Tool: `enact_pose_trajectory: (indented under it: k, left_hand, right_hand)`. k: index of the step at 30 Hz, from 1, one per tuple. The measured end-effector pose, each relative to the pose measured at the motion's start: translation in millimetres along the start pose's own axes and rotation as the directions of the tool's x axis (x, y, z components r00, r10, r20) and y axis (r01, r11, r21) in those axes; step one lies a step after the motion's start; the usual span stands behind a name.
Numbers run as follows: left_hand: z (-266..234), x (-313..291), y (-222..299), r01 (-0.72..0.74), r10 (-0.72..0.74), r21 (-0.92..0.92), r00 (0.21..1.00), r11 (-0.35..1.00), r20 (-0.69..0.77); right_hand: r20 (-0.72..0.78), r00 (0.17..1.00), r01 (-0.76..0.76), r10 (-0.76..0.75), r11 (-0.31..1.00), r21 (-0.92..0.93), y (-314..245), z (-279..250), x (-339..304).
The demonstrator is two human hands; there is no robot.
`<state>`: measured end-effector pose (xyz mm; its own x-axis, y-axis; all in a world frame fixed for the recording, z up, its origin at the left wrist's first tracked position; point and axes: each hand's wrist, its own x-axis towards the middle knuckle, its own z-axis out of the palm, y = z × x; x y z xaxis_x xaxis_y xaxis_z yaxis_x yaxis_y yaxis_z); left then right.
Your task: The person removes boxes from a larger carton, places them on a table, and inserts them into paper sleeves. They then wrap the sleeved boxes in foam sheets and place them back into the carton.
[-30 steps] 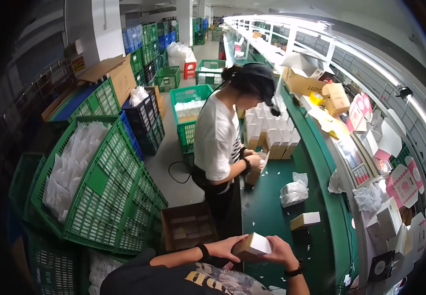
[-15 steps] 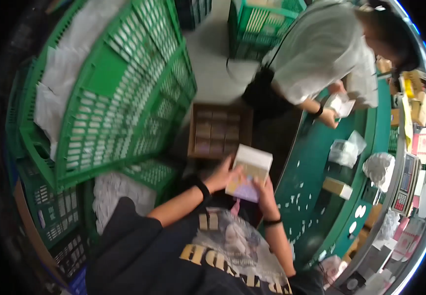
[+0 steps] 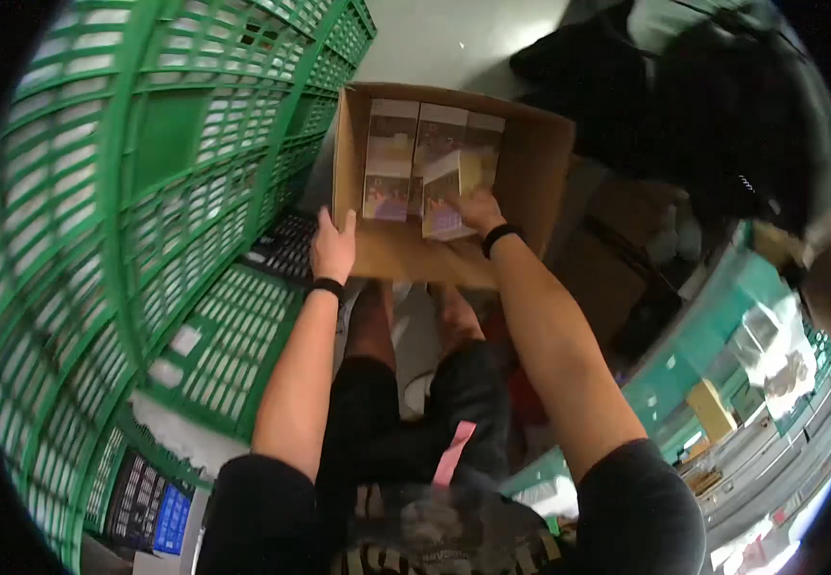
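Oblong carton [image 3: 442, 206] lowered into brown cardboard box [image 3: 537, 177], right hand [image 3: 480, 210] grasping it, left hand [image 3: 334, 253] clasping box edge

Carton [image 3: 540, 172]: matt cardboard. Small boxes [image 3: 390, 144]: smooth printed card. Crate [image 3: 168, 129]: smooth plastic. Shorts [image 3: 366, 393]: matt cloth.

You've got an open-topped brown carton [image 3: 542, 177], slightly skewed, with pale, purple-toned printed boxes [image 3: 392, 142] packed side by side toward its far left. The small box [image 3: 440, 203] you're holding matches: purple-toned printed face, pale yellow side, a bit tilted, inside the carton's opening and overlapping the middle boxes in view; can't tell if it touches them.
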<state>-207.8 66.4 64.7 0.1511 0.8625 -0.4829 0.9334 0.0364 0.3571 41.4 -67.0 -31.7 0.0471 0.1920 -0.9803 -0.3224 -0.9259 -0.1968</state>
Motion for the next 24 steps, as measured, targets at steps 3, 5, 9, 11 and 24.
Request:
enact_pose_trajectory:
  k: [3,5,9,11,24]
  left_hand:
    - [45.7,14.7,-2.5,0.008,-0.006,-0.088,1.0,0.996,0.02]
    - [49.9,10.9,-15.8,0.006,-0.007,-0.014,1.0,1.0,-0.027]
    - [56.1,16.9,2.9,-0.054,0.059,0.04,0.991,0.998,-0.124]
    - [60.0,12.0,7.6,-0.063,0.06,-0.028,0.994,0.998,-0.092]
    - [61.4,10.0,1.7,-0.077,0.075,-0.003,0.977,0.997,-0.2]
  right_hand:
    - [-0.138,0.979,0.113,-0.151,0.963,-0.245,37.2,-8.5,72.0]
    - [-0.111,0.981,0.141,-0.158,0.98,-0.144,53.4,15.9,85.2]
    - [-0.077,0.979,0.199,-0.187,0.961,0.194,68.9,0.7,113.1]
    - [-0.066,0.97,0.245,-0.236,0.922,0.3,92.9,-10.9,127.7]
    - [-0.208,0.963,0.243,-0.171,0.884,0.399,190.2,0.0,288.7]
